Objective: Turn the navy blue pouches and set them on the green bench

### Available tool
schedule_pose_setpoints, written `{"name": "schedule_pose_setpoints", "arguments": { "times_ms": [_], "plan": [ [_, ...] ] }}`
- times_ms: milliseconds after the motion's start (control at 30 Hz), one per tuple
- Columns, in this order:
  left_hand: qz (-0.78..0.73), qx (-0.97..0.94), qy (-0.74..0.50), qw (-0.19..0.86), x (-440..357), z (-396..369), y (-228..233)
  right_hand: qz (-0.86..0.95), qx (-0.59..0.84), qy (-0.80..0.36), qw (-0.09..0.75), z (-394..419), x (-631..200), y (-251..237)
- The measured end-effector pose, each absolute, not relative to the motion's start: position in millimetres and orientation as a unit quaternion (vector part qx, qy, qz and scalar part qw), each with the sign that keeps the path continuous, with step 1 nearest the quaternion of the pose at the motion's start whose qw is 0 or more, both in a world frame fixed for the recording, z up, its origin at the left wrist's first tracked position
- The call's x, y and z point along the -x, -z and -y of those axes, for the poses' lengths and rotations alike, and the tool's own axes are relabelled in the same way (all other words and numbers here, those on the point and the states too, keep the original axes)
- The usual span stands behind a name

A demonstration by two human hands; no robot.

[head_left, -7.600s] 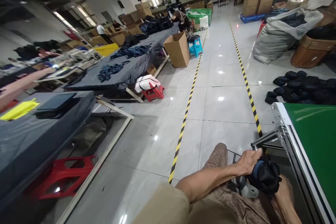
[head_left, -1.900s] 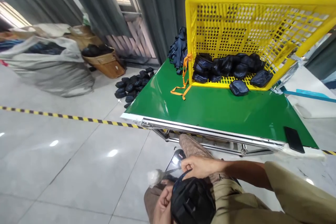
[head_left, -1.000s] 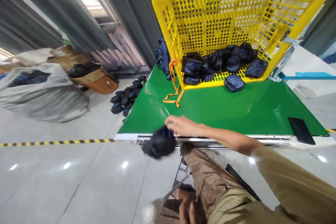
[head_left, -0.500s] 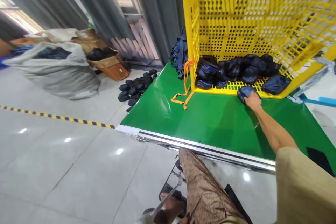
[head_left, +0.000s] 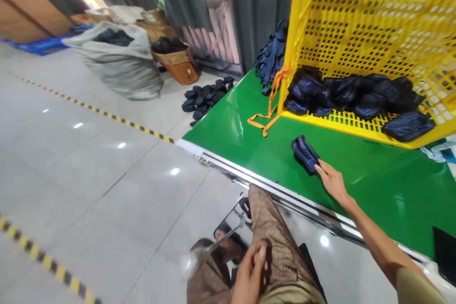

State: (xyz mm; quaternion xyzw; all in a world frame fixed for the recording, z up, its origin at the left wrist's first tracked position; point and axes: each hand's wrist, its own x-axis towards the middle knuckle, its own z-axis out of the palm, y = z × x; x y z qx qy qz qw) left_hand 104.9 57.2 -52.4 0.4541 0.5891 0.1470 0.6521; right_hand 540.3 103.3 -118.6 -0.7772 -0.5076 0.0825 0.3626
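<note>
Now our right hand (head_left: 333, 181) drags one dark pouch (head_left: 305, 153) from the yellow crate (head_left: 359, 33)
Fingers flat on it, apart; our left hand (head_left: 249, 273) rests curled on the knee

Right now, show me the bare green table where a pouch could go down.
Free: the green table between the right hand and the yellow crate, and the near-left corner below the orange strap. Crowded: inside the crate, packed with dark pouches.

Small dark navy pouch (head_left: 305, 154) flat on green table (head_left: 256, 147), near its edge.
</note>
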Motion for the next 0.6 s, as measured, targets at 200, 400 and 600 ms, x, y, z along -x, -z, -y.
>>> {"name": "schedule_pose_setpoints", "arguments": {
  "times_ms": [200, 400, 600],
  "plan": [
    [-0.506, -0.258, -0.283, 0.773, -120.4, -114.4, 9.2, 0.651, 0.586, -0.238, 0.421, -54.4, -407.2, 96.1],
    [-0.563, -0.449, -0.355, 0.596, -104.6, -111.7, 13.7, 0.666, 0.508, -0.411, 0.361, -37.7, -362.4, 69.3],
    [-0.592, -0.627, -0.301, 0.408, -113.4, -67.2, 37.7, 0.503, 0.643, -0.430, 0.385, -49.1, -273.1, 17.5]
  ]
}}
